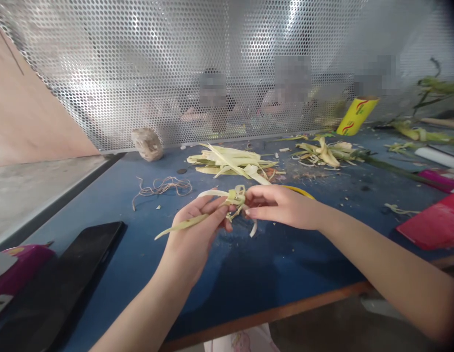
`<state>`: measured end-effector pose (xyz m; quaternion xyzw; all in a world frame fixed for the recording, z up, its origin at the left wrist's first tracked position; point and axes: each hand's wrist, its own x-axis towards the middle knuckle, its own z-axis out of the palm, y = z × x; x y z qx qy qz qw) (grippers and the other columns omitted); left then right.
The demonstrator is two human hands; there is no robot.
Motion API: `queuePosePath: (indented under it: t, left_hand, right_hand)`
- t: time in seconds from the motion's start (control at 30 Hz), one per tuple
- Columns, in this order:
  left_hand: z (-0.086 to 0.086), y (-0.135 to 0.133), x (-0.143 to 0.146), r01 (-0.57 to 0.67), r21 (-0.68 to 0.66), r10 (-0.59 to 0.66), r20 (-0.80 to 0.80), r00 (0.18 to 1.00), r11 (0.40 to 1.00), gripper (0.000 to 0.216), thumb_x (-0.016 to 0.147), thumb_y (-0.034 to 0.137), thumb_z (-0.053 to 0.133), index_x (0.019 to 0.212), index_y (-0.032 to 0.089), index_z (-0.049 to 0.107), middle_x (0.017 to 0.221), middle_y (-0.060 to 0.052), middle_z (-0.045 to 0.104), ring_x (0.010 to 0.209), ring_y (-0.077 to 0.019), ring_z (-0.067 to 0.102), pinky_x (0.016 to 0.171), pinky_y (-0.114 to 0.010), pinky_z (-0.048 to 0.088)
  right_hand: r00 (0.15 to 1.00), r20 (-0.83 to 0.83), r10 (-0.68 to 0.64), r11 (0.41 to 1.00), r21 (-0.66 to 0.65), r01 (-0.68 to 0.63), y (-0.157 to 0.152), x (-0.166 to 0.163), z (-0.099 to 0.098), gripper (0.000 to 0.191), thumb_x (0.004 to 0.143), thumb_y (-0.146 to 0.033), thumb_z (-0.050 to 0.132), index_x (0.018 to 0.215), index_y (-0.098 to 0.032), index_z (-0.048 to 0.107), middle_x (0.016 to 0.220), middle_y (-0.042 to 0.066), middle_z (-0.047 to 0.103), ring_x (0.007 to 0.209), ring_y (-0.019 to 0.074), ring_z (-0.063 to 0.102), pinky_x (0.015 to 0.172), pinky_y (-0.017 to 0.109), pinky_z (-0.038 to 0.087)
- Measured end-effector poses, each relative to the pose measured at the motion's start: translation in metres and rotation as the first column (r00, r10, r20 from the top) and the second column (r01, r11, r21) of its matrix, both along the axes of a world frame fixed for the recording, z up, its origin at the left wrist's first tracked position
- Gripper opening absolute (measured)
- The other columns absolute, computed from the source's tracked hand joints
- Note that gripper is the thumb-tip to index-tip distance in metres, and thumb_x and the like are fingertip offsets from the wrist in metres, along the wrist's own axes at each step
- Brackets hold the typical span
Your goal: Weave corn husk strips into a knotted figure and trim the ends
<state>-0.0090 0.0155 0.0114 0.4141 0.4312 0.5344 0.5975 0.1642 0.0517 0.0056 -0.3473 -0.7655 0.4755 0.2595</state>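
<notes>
A red packet (432, 222) lies at the right of the bench (135, 256); its contents cannot be made out. A yellow roll (357, 116) leans at the back, near the mesh (175, 39), with people seen dimly behind it.

The bench's brown front edge (285, 311) runs below the hands, and a dark strip (58, 201) marks its left side. Blue surface shows between the hands and the phone (65, 283) at left, and between the hands and the front edge. Beyond the hands lie a leaf pile (227, 161), some twine (161, 187) and a pale lump (148, 144) standing by the mesh. A second pile (329, 154) sits farther right.

The knotted strips (234, 196) are held above the middle of the bench, between the hands, with loose ends sticking out to the left and hanging at the right. The left hand (193, 227) is closed on them, thumb against fingers. The right hand (285, 208) has its fingers curled and tips at the knot's right side; whether they pinch it cannot be told.
</notes>
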Motion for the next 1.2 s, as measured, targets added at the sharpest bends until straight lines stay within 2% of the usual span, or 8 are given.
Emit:
queuePosePath:
  t: [0.07,0.17,0.4,0.73,0.93,1.03,1.13,1.2]
  left_hand:
    - [0.001,0.0,0.001,0.044,-0.011,-0.043,0.02,0.999,0.999,0.024,0.065,0.009,0.065,0.088,0.011,0.061,0.078,-0.004,0.068,0.051,-0.0048,0.051,0.05,-0.018,0.04]
    - [0.001,0.0,0.002,0.097,0.007,-0.097,0.031,0.995,0.995,0.021,0.067,0.01,0.064,0.088,0.011,0.06,0.081,-0.005,0.068,0.053,-0.0055,0.051,0.049,-0.017,0.039]
    - [-0.003,-0.002,0.002,0.067,0.037,-0.067,0.009,0.998,0.997,0.034,0.066,0.012,0.065,0.098,0.014,0.055,0.08,-0.004,0.068,0.058,-0.0092,0.055,0.051,-0.02,0.04]
    - [-0.002,-0.003,0.004,0.018,0.02,-0.017,-0.037,0.999,1.0,0.028,0.065,0.011,0.064,0.087,0.016,0.048,0.076,-0.001,0.065,0.055,-0.0092,0.055,0.053,-0.023,0.039]
    - [0.002,-0.007,0.001,-0.015,-0.012,0.016,0.148,0.989,1.0,0.009,0.07,0.017,0.054,0.079,0.016,0.056,0.08,-0.004,0.067,0.083,-0.0189,0.059,0.067,-0.029,0.043]
    - [0.01,-0.005,-0.011,-0.057,0.041,0.046,0.226,0.973,0.998,0.018,0.067,0.016,0.051,0.081,0.015,0.062,0.082,-0.006,0.068,0.093,-0.024,0.059,0.078,-0.036,0.043]
    - [0.026,-0.003,-0.029,0.088,0.059,-0.091,0.058,0.994,0.994,0.03,0.07,0.027,0.049,0.088,0.012,0.067,0.092,-0.014,0.068,0.099,-0.031,0.058,0.077,-0.04,0.045]
    - [0.038,-0.002,-0.036,0.161,0.041,-0.148,-0.227,0.963,0.986,0.034,0.07,0.03,0.053,0.095,0.012,0.067,0.092,-0.014,0.069,0.099,-0.0305,0.059,0.077,-0.038,0.046]
  right_hand:
    - [0.988,-0.153,0.007,0.991,-0.132,-0.027,0.001,-0.005,-0.008,0.027,0.078,-0.03,0.059,0.098,-0.018,0.045,0.085,0.003,0.059,0.069,0.0111,0.057,0.062,0.025,0.045]
    - [0.958,-0.28,-0.06,0.978,-0.209,0.0,-0.001,-0.014,-0.014,0.044,0.076,-0.029,0.063,0.111,-0.02,0.039,0.073,-0.002,0.056,0.053,0.0063,0.051,0.051,0.021,0.043]
    - [0.9,-0.432,-0.065,0.907,-0.401,-0.127,-0.006,-0.023,-0.014,0.047,0.078,-0.03,0.061,0.121,-0.023,0.044,0.049,-0.009,0.041,0.036,0.0024,0.029,0.034,0.014,0.02]
    - [0.906,-0.422,0.001,0.946,-0.294,-0.138,-0.002,-0.021,-0.017,0.036,0.083,-0.019,0.051,0.119,-0.018,0.047,0.051,-0.005,0.055,0.034,0.0025,0.037,0.034,0.014,0.026]
    - [0.911,-0.409,-0.057,0.962,-0.266,-0.059,-0.001,-0.018,-0.016,0.02,0.085,-0.015,0.046,0.104,-0.015,0.05,0.054,-0.004,0.059,0.032,0.0017,0.037,0.033,0.015,0.027]
    - [0.917,-0.395,-0.051,0.957,-0.283,-0.068,-0.001,-0.015,-0.014,0.016,0.084,-0.013,0.045,0.098,-0.014,0.051,0.053,-0.004,0.058,0.032,0.0013,0.037,0.033,0.015,0.026]
    - [0.916,-0.399,-0.039,0.945,-0.314,-0.096,0.0,-0.014,-0.016,0.013,0.082,-0.012,0.046,0.094,-0.014,0.052,0.051,-0.005,0.057,0.032,0.0014,0.037,0.034,0.015,0.027]
    - [0.911,-0.412,-0.027,0.933,-0.337,-0.124,0.001,-0.015,-0.019,0.011,0.082,-0.014,0.048,0.092,-0.014,0.052,0.051,-0.005,0.057,0.031,0.0016,0.038,0.034,0.016,0.026]
